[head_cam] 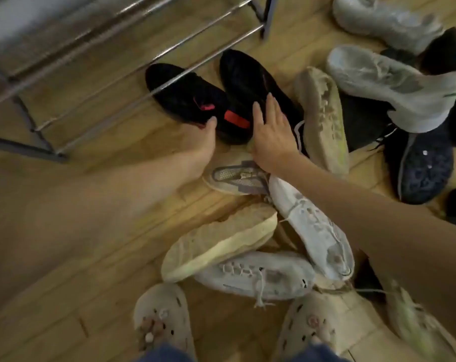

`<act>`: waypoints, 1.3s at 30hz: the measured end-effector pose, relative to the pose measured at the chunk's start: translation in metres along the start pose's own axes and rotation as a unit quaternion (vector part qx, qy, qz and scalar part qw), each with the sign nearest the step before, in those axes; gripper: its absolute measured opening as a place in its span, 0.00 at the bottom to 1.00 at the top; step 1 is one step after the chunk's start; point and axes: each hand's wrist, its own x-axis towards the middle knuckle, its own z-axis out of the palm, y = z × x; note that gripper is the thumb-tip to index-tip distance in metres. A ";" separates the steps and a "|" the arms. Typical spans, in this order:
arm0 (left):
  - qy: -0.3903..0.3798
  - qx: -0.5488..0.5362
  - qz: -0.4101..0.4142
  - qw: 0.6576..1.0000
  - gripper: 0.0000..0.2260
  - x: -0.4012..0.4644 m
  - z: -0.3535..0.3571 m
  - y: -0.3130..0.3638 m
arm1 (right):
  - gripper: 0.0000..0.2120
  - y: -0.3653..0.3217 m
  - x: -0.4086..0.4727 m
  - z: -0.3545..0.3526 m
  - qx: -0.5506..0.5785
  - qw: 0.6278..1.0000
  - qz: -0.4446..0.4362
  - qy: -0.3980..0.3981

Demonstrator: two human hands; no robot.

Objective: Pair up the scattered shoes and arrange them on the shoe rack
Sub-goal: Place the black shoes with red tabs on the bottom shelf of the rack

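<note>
Two black sneakers with red tabs lie side by side on the wooden floor, toes pointing under the metal shoe rack (96,82). My left hand (199,142) touches the heel of the left black sneaker (182,94) with its thumb up against it. My right hand (270,131) rests flat with straight fingers on the heel side of the right black sneaker (245,79). The rack's bars hold no shoes in the part that shows.
Scattered shoes cover the floor: a tan sneaker (323,118) on its side, grey high-tops (394,79) at upper right, a dark sequinned shoe (425,168), white sneakers (313,231) and a cream sole (219,241) near my feet in beige clogs (161,317).
</note>
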 end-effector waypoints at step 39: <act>-0.020 -0.153 0.045 0.987 0.05 -0.032 -0.097 -0.033 | 0.48 0.009 0.034 -0.016 0.058 0.996 0.022 0.062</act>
